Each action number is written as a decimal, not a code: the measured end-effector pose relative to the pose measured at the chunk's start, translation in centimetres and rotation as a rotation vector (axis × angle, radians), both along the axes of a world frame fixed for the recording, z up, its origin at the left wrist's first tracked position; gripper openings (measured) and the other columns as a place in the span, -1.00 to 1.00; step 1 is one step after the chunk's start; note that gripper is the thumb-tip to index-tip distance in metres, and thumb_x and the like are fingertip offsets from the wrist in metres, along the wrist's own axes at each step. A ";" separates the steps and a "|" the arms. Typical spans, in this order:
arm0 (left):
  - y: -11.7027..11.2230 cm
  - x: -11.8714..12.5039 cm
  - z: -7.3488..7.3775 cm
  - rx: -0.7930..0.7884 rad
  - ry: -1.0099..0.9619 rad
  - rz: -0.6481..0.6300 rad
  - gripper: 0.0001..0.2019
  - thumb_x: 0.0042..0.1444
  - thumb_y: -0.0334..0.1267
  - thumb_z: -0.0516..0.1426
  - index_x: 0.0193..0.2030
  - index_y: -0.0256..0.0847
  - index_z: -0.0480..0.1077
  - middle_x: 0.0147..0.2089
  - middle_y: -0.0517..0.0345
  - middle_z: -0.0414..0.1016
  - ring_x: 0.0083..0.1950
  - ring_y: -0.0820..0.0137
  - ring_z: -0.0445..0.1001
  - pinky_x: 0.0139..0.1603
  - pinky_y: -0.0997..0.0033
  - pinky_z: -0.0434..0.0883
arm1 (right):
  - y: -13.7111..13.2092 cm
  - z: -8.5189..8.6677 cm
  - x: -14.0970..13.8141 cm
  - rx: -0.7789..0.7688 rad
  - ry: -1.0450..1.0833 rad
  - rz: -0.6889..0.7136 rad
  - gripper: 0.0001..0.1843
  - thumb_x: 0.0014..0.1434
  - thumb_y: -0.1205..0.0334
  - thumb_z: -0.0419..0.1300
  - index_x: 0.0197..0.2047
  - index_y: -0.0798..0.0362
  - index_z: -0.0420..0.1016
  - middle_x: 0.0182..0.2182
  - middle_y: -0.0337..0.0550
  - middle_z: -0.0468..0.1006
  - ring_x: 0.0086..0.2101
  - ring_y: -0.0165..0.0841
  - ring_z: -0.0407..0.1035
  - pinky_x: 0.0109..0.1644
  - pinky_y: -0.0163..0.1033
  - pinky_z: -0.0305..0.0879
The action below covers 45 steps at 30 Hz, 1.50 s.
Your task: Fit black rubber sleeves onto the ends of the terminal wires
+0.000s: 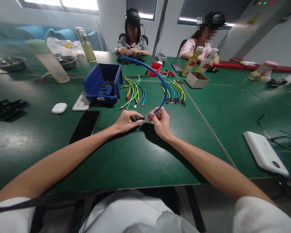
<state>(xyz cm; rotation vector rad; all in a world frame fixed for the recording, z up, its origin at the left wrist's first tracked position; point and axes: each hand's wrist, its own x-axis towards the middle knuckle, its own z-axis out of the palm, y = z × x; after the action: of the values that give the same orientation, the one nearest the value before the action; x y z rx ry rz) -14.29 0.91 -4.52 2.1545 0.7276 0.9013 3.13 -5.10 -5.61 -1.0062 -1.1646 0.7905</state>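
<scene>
My right hand pinches a thick blue cable close to its metal-tipped end. From there the cable arcs up and away to the left, over the table. My left hand closes its thumb and fingers on a small black piece that meets the cable's tip; its exact kind is too small to tell. Beyond my left hand lies a loose bunch of yellow, green and blue cables with ring lugs. A second row of cables, with black sleeves on their near ends, lies past my right hand.
A blue bin holding black pieces stands left of the cables. Near it lie a black phone, another phone and a white case. A small box and a white power bank are rightward. Two people sit opposite.
</scene>
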 end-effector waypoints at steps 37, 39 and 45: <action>0.0 -0.2 -0.2 0.087 -0.007 -0.074 -0.84 0.09 -0.27 0.23 -0.21 -0.27 0.57 -0.34 0.07 0.58 -0.38 0.44 0.46 -0.33 0.44 0.35 | -0.2 0.1 -0.3 -0.036 0.002 0.009 -0.76 0.15 0.09 0.26 -0.28 0.00 0.28 -0.53 -0.38 0.43 -0.56 -0.47 0.38 -0.40 -0.31 0.34; -0.1 -0.1 0.0 0.077 0.002 -0.066 -0.84 0.08 -0.28 0.23 -0.20 -0.26 0.57 -0.32 0.08 0.59 -0.36 0.43 0.47 -0.32 0.44 0.36 | -0.1 0.1 -0.3 -0.037 0.006 0.008 -0.76 0.15 0.09 0.26 -0.29 0.00 0.28 -0.54 -0.39 0.42 -0.57 -0.47 0.37 -0.40 -0.31 0.34; -0.5 0.0 0.5 0.078 0.020 -0.064 -0.85 0.08 -0.33 0.21 -0.21 -0.24 0.57 -0.29 0.11 0.61 -0.34 0.44 0.48 -0.33 0.47 0.35 | 0.0 0.2 -0.2 -0.045 0.000 0.011 -0.75 0.14 0.09 0.27 -0.29 0.00 0.28 -0.56 -0.40 0.41 -0.57 -0.47 0.36 -0.42 -0.31 0.32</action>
<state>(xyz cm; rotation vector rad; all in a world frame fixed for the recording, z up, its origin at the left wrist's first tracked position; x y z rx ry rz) -14.27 0.45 -4.05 2.2455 0.6389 0.8892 2.92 -5.14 -5.42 -1.0375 -1.1573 0.8285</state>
